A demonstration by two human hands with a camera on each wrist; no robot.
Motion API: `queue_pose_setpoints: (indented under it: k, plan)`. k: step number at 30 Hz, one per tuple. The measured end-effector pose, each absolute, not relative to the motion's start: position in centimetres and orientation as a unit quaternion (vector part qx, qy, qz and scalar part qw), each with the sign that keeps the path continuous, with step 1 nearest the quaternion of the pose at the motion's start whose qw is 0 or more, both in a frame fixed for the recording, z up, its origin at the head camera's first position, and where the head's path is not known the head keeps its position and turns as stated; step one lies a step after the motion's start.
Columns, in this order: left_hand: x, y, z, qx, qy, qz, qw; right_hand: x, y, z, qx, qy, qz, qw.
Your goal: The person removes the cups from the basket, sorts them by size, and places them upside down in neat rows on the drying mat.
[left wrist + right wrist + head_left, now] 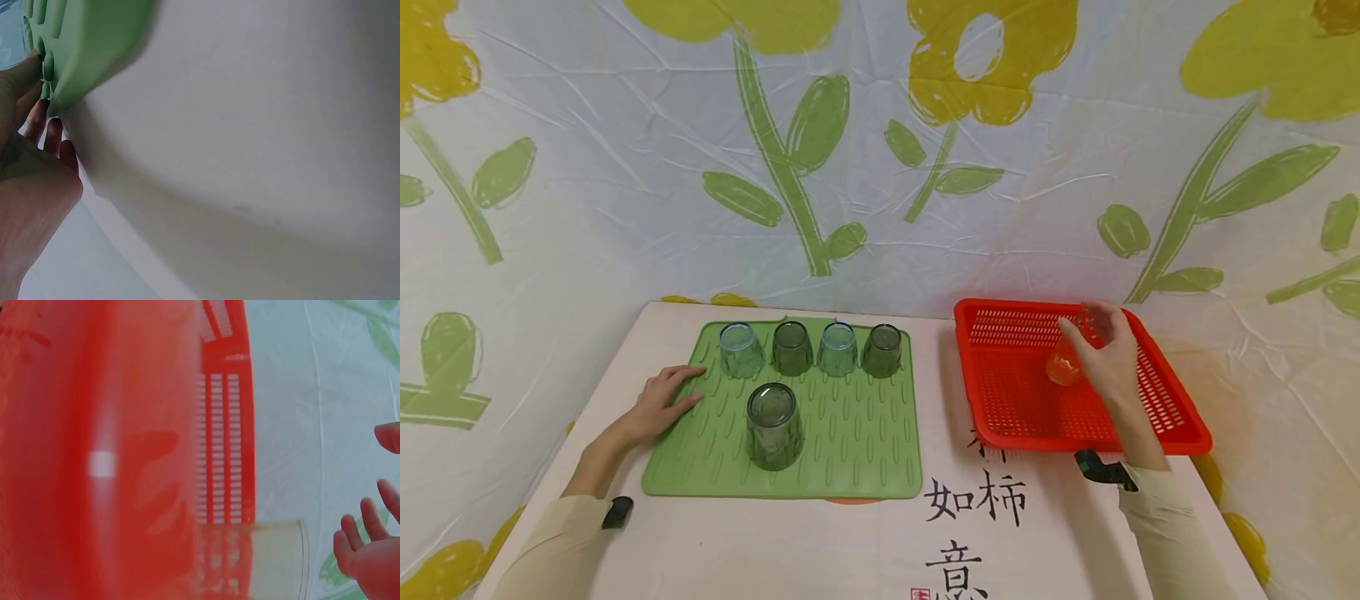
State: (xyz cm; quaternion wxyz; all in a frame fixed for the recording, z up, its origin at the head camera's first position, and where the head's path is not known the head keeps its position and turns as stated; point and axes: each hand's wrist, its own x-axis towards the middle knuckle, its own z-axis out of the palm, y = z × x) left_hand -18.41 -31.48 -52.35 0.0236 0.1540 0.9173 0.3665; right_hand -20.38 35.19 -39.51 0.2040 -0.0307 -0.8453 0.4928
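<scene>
My left hand (658, 405) rests on the left edge of the green ribbed mat (850, 442), its fingers spread; in the left wrist view the fingertips touch the mat's rim. My right hand (1108, 354) hovers over the red basket (1011, 437), thumb and fingers apart and nothing between them. Just below it, a clear glass (1063, 367) stands in the basket, partly hidden by the hand. The right wrist view shows the clear glass (278, 559) apart from the fingers. A larger grey glass (774, 429) sits bottom-up on the mat's front half.
Along the mat's back edge stands a row of smaller tumblers, from a blue glass (742, 350) at left to a grey glass (882, 351) at right. The white table (760, 542) carries black printed characters in front of the basket. A flowered cloth (880, 267) hangs behind.
</scene>
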Motion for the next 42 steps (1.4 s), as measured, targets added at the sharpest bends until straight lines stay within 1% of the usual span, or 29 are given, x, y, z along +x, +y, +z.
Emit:
queue_pose_setpoints:
  k: [3,6,12,17,19,24,30,35,39,42]
  plan:
    - [-18.4,-31.5,-52.3,0.155,0.917,0.366,0.023,-20.4,36.0,-39.3,-0.052,-0.855,0.473,0.207]
    - [-18.5,-31.4,-52.1,0.155,0.917,0.367,0.027,-20.5,36.9,-38.9,-0.066,-0.866,0.455,0.196]
    - [-18.4,-31.3,-51.9,0.150,0.919,0.364,0.030,-20.9,38.7,-38.5,-0.079,-0.889,0.427,0.145]
    - [-18.3,-31.3,-51.8,0.147,0.918,0.366,0.032,-21.4,39.9,-38.7,-0.063,-0.910,0.393,0.115]
    - [-18.3,-31.3,-51.8,0.147,0.918,0.368,0.032,-21.6,40.2,-38.8,-0.060,-0.918,0.380,0.094]
    - [-18.3,-31.3,-51.8,0.149,0.917,0.369,0.033,-21.8,40.9,-39.1,-0.064,-0.927,0.370,0.019]
    - [-18.3,-31.3,-52.0,0.144,0.916,0.372,0.034,-21.9,41.5,-39.2,-0.063,-0.908,0.413,-0.039]
    - [-18.2,-31.3,-52.0,0.140,0.916,0.374,0.037,-21.9,41.9,-39.3,-0.088,-0.887,0.445,-0.087]
    - [-18.2,-31.3,-52.0,0.140,0.916,0.375,0.037,-21.9,42.2,-39.7,-0.091,-0.889,0.439,-0.093]
    - [-18.1,-31.3,-52.0,0.140,0.915,0.377,0.036,-21.8,42.2,-40.0,-0.077,-0.901,0.420,-0.071]
